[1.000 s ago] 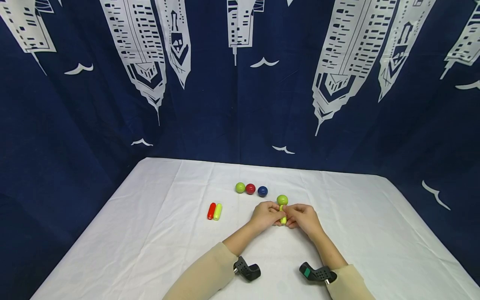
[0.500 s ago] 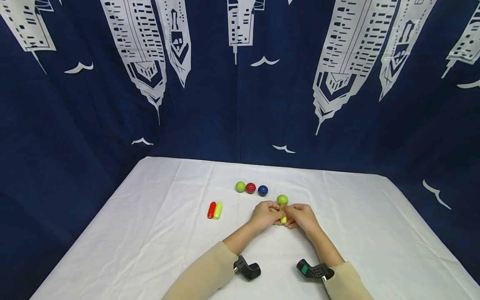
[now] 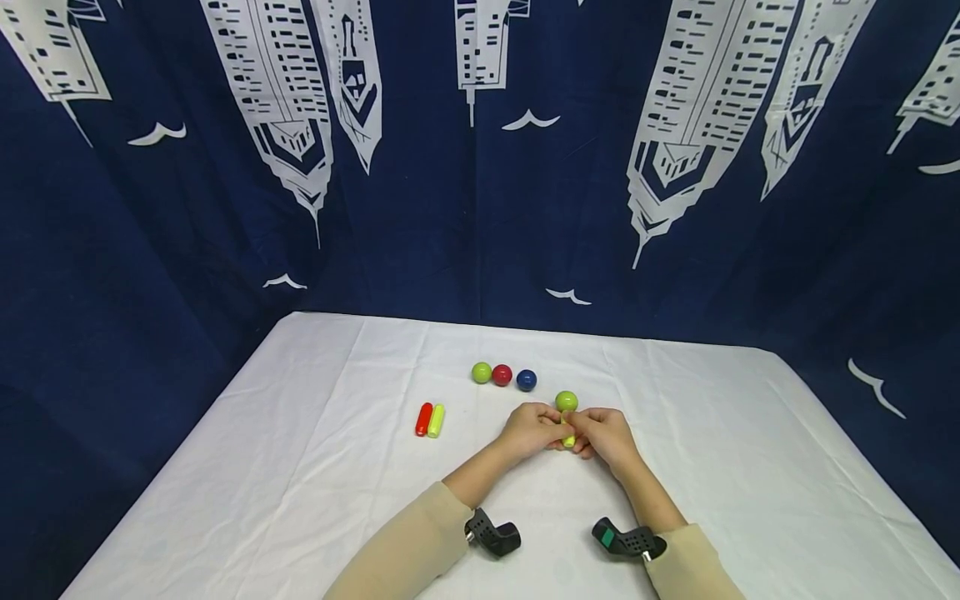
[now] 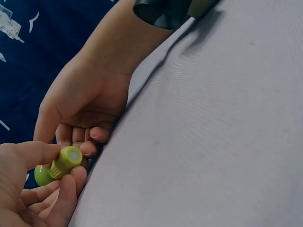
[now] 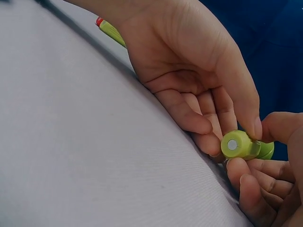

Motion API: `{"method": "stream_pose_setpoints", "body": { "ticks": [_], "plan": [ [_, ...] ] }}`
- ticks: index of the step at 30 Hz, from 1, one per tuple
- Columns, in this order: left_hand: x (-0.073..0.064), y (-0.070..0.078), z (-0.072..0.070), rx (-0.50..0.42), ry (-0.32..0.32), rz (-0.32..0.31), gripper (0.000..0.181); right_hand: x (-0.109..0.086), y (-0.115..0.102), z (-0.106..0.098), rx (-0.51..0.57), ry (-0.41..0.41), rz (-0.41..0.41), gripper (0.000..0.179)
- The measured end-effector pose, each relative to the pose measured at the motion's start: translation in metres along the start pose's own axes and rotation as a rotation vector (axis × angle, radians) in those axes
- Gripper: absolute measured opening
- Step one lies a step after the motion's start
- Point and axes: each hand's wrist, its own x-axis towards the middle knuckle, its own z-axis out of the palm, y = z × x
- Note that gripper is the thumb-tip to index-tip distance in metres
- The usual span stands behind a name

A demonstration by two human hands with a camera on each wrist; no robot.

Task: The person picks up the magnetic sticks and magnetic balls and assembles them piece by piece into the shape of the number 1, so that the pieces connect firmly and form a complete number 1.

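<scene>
In the head view my left hand (image 3: 531,432) and right hand (image 3: 606,435) meet right of centre over the white table. Between their thumbs and fingers both pinch a short yellow-green rod (image 3: 569,442). A light grey disc shows in the rod's near end (image 5: 232,144) in the right wrist view. At its far end sits a green ball (image 3: 566,401), which seems to touch the rod; fingers partly hide the join. In the left wrist view the ridged rod (image 4: 66,162) lies between the fingertips, with the green ball (image 4: 42,176) partly hidden behind it.
Further back stand another green ball (image 3: 482,372), a red ball (image 3: 502,375) and a blue ball (image 3: 527,381) in a loose row. Left of the hands, a red rod (image 3: 423,419) and a yellow rod (image 3: 436,421) lie side by side. A dark blue printed curtain (image 3: 420,217) hangs behind.
Both hands keep their pinch on the rod in nearly the same place. The right forearm has shifted slightly left, and less of the rod's near end shows.
</scene>
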Motion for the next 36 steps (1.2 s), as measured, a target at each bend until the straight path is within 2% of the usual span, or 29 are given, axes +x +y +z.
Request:
{"method": "stream_pose_setpoints", "body": {
  "ticks": [3,6,10,13,17,25,30,36],
  "plan": [
    [0.0,0.001,-0.004,-0.002,0.008,-0.011,0.015,0.0,0.001,-0.001,-0.01,0.005,-0.001,0.027],
    [0.001,0.002,-0.011,0.036,0.041,-0.009,0.014,0.0,0.001,-0.001,-0.015,0.009,0.01,0.028],
    [0.005,0.006,-0.023,0.17,0.096,0.04,0.014,0.0,0.001,0.0,-0.022,0.011,0.03,0.028],
    [0.011,0.013,-0.033,0.274,0.138,0.104,0.014,0.0,0.001,0.0,-0.028,0.012,0.037,0.028],
    [0.02,0.024,-0.045,0.342,0.181,0.15,0.011,0.0,0.002,0.0,-0.029,0.014,0.034,0.027],
    [0.039,0.043,-0.058,0.441,0.216,0.149,0.01,-0.001,0.001,0.0,-0.023,0.0,0.032,0.028],
    [0.053,0.051,-0.064,0.527,0.165,0.215,0.013,-0.001,0.0,-0.001,-0.023,-0.002,0.033,0.028],
    [0.065,0.051,-0.072,0.694,0.026,0.238,0.026,-0.001,0.0,-0.001,-0.026,-0.004,0.046,0.027]
  ]
}}
